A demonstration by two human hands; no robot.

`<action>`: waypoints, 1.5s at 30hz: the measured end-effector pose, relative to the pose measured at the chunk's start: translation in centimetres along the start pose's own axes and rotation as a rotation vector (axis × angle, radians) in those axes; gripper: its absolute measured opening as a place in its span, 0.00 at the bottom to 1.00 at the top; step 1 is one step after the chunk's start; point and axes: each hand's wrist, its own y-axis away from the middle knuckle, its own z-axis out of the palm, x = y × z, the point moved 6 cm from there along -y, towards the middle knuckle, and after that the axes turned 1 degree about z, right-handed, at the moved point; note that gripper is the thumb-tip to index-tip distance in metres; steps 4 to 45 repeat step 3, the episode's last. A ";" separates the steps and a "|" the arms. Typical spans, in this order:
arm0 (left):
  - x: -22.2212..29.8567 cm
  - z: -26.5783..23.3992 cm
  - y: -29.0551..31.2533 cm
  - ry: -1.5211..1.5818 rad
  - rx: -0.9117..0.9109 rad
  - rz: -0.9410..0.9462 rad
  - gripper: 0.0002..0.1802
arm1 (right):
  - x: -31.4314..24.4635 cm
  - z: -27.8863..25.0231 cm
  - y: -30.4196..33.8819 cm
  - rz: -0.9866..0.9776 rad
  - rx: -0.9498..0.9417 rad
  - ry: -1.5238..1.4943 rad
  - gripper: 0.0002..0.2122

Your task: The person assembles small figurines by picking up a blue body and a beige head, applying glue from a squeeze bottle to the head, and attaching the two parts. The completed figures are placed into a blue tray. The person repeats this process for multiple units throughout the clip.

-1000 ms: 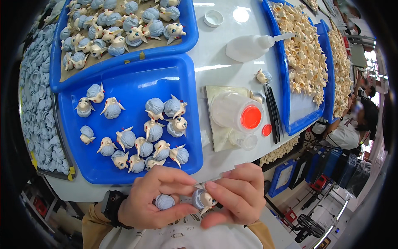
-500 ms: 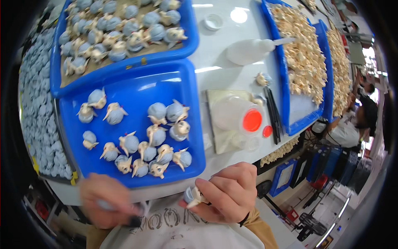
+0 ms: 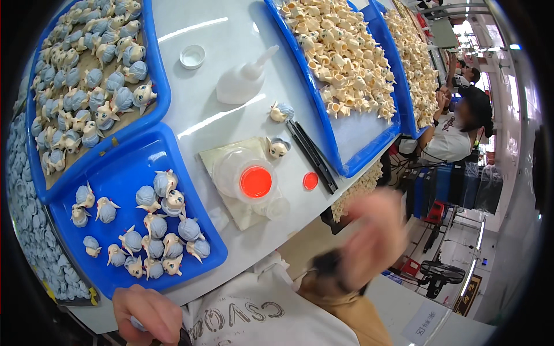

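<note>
My left hand [image 3: 149, 314] is at the lower left, below the near blue tray [image 3: 199, 202]. Its fingers are closed round a small blue-grey piece [image 3: 137, 323], mostly hidden, which looks like a doll's hair part. My right hand [image 3: 374, 239] is raised past the table's front edge at the right, smeared by motion; whether it holds anything does not show. Inside the near tray lie several doll heads [image 3: 189, 229] with pointed ears and blue-grey hair. Two more heads lie near the tools, one [image 3: 281, 112] beside black tweezers [image 3: 311, 155] and one [image 3: 278, 148] at the pale board's edge.
A white squeeze bottle [image 3: 242, 81], a round white cap [image 3: 192, 56] and a clear jar with red [image 3: 255, 181] occupy the mid-table. Blue trays of cream-coloured parts [image 3: 346, 57] stand right. Blue-grey pieces [image 3: 34, 248] fill the far-left bin. A co-worker [image 3: 453, 130] sits at right.
My view has turned, shifting the table leftward. The doll head has left my right hand, which has swung right and up; one more head lies in the near tray. My left hand keeps its blue-grey piece.
</note>
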 end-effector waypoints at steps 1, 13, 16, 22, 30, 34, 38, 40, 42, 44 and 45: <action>0.0 0.0 -0.2 -0.019 0.014 -0.004 0.20 | 2.9 -3.7 -0.8 0.222 0.272 0.109 0.10; -0.3 -0.3 0.7 -0.088 0.060 0.023 0.20 | 9.6 -6.7 -4.9 0.364 0.258 0.059 0.17; -0.3 -0.3 0.7 -0.088 0.060 0.023 0.20 | 9.6 -6.7 -4.9 0.364 0.258 0.059 0.17; -0.3 -0.3 0.7 -0.088 0.060 0.023 0.20 | 9.6 -6.7 -4.9 0.364 0.258 0.059 0.17; -0.3 -0.3 0.7 -0.088 0.060 0.023 0.20 | 9.6 -6.7 -4.9 0.364 0.258 0.059 0.17; -0.3 -0.3 0.7 -0.088 0.060 0.023 0.20 | 9.6 -6.7 -4.9 0.364 0.258 0.059 0.17; -0.3 -0.3 0.7 -0.088 0.060 0.023 0.20 | 9.6 -6.7 -4.9 0.364 0.258 0.059 0.17; -0.3 -0.3 0.7 -0.088 0.060 0.023 0.20 | 9.6 -6.7 -4.9 0.364 0.258 0.059 0.17; -0.3 -0.3 0.7 -0.088 0.060 0.023 0.20 | 9.6 -6.7 -4.9 0.364 0.258 0.059 0.17; -0.3 -0.3 0.7 -0.088 0.060 0.023 0.20 | 9.6 -6.7 -4.9 0.364 0.258 0.059 0.17; -0.3 -0.3 0.7 -0.088 0.060 0.023 0.20 | 9.6 -6.7 -4.9 0.364 0.258 0.059 0.17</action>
